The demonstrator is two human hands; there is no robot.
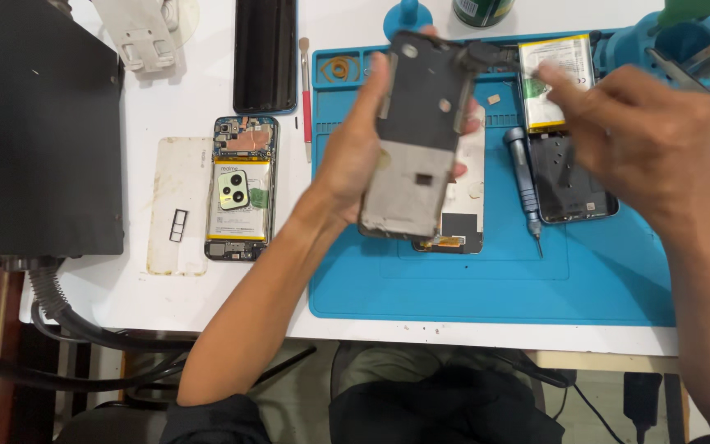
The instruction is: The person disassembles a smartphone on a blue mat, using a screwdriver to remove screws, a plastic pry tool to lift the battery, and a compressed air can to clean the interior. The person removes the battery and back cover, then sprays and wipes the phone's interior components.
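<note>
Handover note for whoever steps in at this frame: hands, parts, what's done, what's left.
Left hand holds a bare phone frame upright above the blue mat.
Right hand hovers near the frame's top corner; whether it grips anything is unclear.
Under the frame: a loose screen panel. Right of it: screwdriver, another opened phone, loose battery.
Off the mat, left: opened phone with battery in, back cover.
Done: frame stripped out.
Left: parts lie unassembled.
</note>
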